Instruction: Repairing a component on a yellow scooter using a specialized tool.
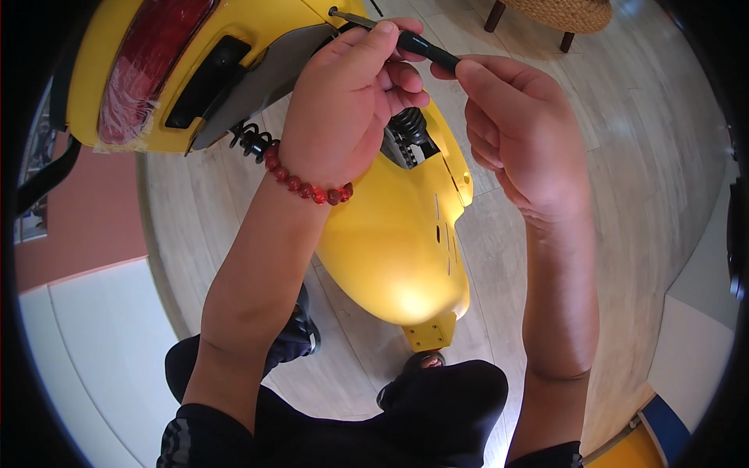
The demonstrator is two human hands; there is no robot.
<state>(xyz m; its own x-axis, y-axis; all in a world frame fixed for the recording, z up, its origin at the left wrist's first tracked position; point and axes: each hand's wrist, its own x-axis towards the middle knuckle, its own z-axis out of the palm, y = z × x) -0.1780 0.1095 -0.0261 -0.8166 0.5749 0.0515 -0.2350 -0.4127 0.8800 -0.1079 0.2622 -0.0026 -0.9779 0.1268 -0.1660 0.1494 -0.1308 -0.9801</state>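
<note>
A screwdriver (431,52) with a dark handle and a metal shaft slants across the top of the view. Its tip meets a dark screw or hole (333,12) in a yellow body panel of a scooter (273,17). My left hand (337,97), with a red bead bracelet (306,188) at its wrist, pinches the shaft between thumb and fingers. My right hand (521,117) grips the handle's end, fingers closed around it. Below the hands is the scooter's yellow rear fender (390,242), with a black coil spring (408,125) beside it.
The scooter's red tail light (148,70), partly wrapped in clear film, lies at the upper left. A woven stool (566,14) stands at the top right on the pale wood floor (624,164). My legs (374,425) are at the bottom, one foot by the yellow bracket (429,334).
</note>
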